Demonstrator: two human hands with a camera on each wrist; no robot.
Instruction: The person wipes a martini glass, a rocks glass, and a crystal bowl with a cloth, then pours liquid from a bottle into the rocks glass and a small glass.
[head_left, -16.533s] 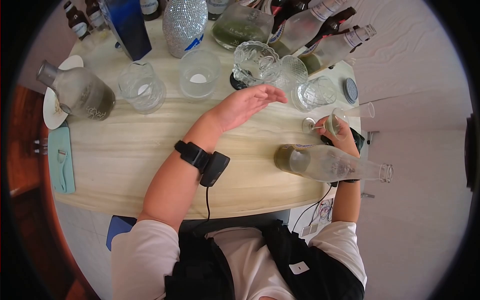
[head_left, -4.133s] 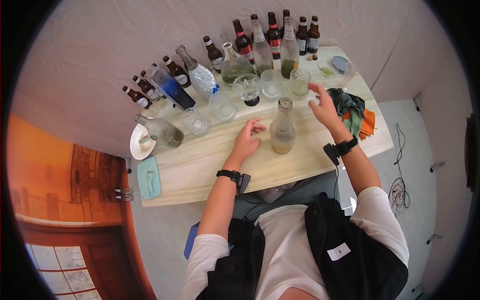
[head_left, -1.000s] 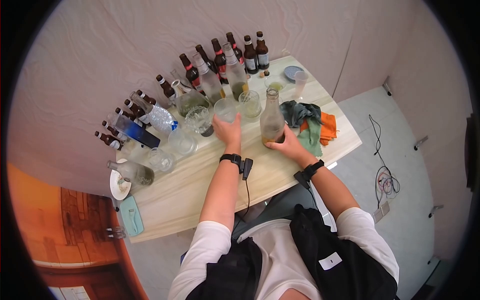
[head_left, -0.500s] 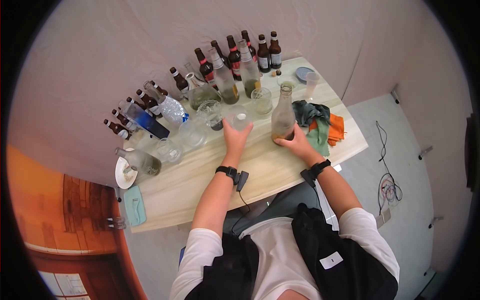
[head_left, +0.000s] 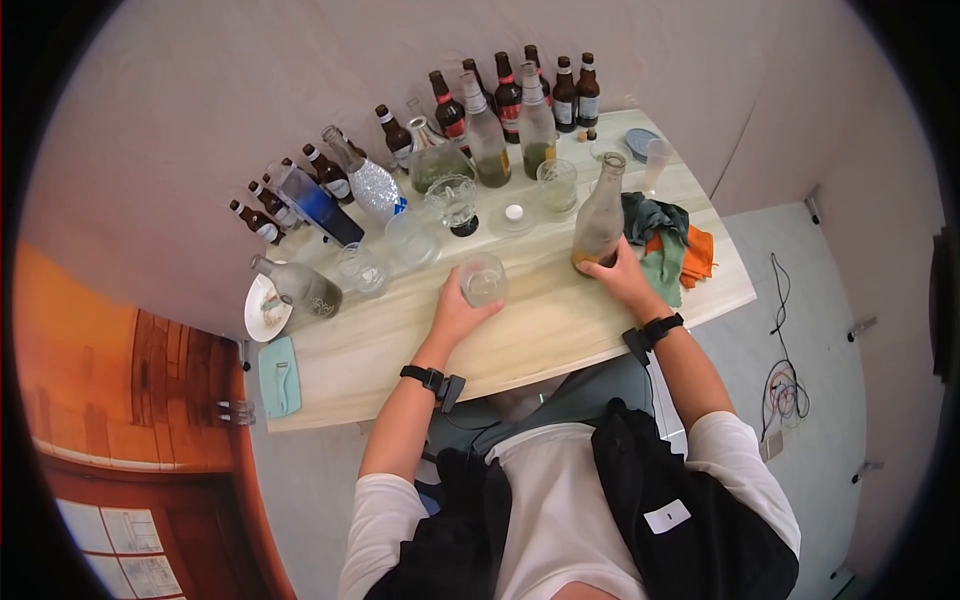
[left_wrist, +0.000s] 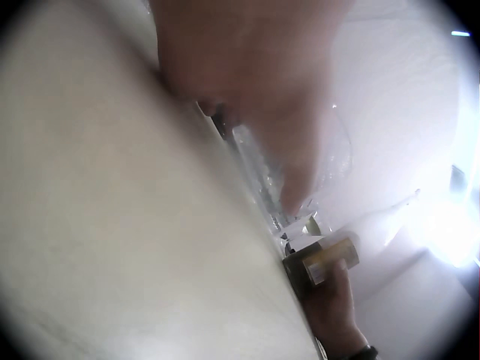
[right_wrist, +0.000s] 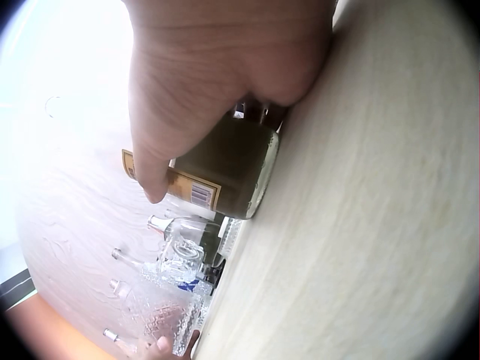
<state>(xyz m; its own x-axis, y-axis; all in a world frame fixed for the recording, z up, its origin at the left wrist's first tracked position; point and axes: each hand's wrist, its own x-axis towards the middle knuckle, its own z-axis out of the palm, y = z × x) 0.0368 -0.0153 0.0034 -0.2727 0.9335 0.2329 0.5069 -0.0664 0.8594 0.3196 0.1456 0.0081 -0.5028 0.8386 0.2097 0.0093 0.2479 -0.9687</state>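
Near the middle of the table my left hand (head_left: 455,312) holds a clear drinking glass (head_left: 484,281), thumb on its near side and fingers round the far side. To the right, a clear glass bottle (head_left: 600,215) stands upright with some dark liquid at its bottom. My right hand (head_left: 626,277) grips it low down, its thumb over the yellow label (right_wrist: 196,189) in the right wrist view. Behind the held glass is a low clear round piece with a white disc (head_left: 514,213). A footed cut-glass cup (head_left: 451,200) and a patterned tumbler (head_left: 557,186) stand close by.
Brown beer bottles (head_left: 508,105) and clear bottles line the back. A silver glittering bottle (head_left: 372,190), a blue bottle (head_left: 325,205) and more glasses stand left. Cloths (head_left: 680,250) lie by the right edge, a plate (head_left: 262,325) and a turquoise board (head_left: 280,378) at the left.
Over the last second my left hand has brought the glass from the row toward the near edge, exposing the white disc. My right hand keeps gripping the bottle. Earlier, both hands were off it.
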